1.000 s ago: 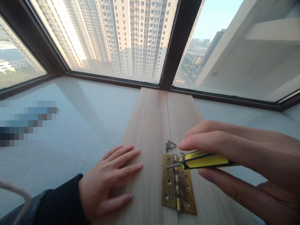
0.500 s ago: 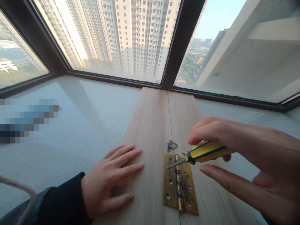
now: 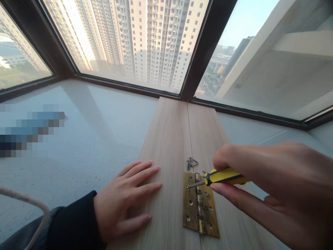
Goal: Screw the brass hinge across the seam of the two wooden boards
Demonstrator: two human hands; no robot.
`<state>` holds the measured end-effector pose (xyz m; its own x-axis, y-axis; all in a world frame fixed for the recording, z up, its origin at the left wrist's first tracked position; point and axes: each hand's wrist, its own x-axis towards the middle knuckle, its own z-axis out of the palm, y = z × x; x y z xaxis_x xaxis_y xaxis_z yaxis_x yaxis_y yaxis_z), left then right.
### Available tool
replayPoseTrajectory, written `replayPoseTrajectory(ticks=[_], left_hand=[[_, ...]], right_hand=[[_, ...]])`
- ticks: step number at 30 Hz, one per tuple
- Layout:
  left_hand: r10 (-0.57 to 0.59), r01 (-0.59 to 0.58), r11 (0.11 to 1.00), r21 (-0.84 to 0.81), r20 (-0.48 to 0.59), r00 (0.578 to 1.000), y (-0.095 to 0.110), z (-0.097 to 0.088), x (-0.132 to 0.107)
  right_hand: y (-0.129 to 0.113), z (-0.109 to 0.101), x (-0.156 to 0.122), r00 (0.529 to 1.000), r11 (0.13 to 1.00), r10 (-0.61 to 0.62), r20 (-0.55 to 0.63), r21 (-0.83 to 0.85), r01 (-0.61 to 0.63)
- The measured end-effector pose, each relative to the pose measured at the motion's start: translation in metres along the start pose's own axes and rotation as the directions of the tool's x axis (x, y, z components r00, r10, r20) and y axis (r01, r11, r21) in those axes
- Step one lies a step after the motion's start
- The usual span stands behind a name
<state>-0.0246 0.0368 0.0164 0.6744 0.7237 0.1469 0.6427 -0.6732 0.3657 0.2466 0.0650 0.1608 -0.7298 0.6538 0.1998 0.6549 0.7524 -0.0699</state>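
My right hand (image 3: 265, 187) grips a yellow and black screwdriver (image 3: 225, 176) between thumb and fingers. Its metal shaft slants left across a brass hinge (image 3: 200, 205), with the tip at a hole in the hinge's left leaf; whether a screw sits under the tip I cannot tell. The hinge lies open and flat over the seam between two wooden boards (image 3: 170, 139). Just beyond its top edge, several small screws (image 3: 191, 162) lie in a loose pile. My left hand (image 3: 130, 201) rests flat on the left board, fingers spread, holding nothing.
Around the boards is a pale speckled sill (image 3: 104, 139). Dark window frames (image 3: 197, 48) and glass bound it at the back. A blurred-out blue object (image 3: 33, 126) lies at the left. A pale cord (image 3: 26, 199) curves over near my left sleeve.
My right thumb and fingers have closed in on the screwdriver handle, where earlier they were spread wider. The tip stays at the same hole. My left hand keeps its place on the board.
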Motion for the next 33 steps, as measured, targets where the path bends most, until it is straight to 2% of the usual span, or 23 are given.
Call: replayPoseTrajectory(ticks=[3,6,8,14,17,20,26,28,33], left_hand=[[0.005,-0.005,1.000,-0.016,0.000,1.000,0.000,0.000,0.000],[0.008,-0.009,0.999,-0.039,-0.026,1.000,-0.001,0.001,0.000],[0.014,-0.016,0.998,-0.054,-0.038,0.999,-0.001,0.001,-0.001],[0.033,-0.037,0.997,-0.067,-0.059,0.998,-0.003,0.003,-0.002],[0.040,-0.044,0.997,-0.061,-0.066,0.997,-0.003,0.003,-0.002],[0.042,-0.045,0.998,-0.052,-0.064,0.997,-0.003,0.003,-0.002],[0.034,-0.036,0.999,-0.034,-0.054,0.998,-0.002,0.003,-0.002],[0.034,-0.036,0.999,-0.037,-0.057,0.998,-0.001,0.002,-0.002],[0.031,-0.033,0.999,-0.031,-0.049,0.998,-0.001,0.001,-0.002]], right_hand=[[-0.007,-0.006,0.005,0.995,0.998,0.005,0.097,-0.067,0.001],[-0.008,-0.013,0.012,0.970,0.993,-0.055,0.235,0.116,0.028],[-0.006,-0.017,0.015,0.952,0.987,-0.067,0.298,0.162,0.019],[-0.004,-0.022,0.014,0.956,0.994,0.102,0.273,-0.060,-0.089],[-0.006,-0.024,0.010,0.962,0.996,0.087,0.259,-0.042,-0.079],[-0.005,-0.026,0.012,0.947,0.997,0.061,0.315,0.035,-0.076],[-0.001,-0.025,0.029,0.930,0.987,0.163,0.329,-0.060,-0.152],[0.001,-0.025,0.033,0.927,0.988,0.146,0.346,-0.094,-0.120],[0.003,-0.028,0.034,0.927,0.989,-0.032,0.373,-0.125,0.085]])
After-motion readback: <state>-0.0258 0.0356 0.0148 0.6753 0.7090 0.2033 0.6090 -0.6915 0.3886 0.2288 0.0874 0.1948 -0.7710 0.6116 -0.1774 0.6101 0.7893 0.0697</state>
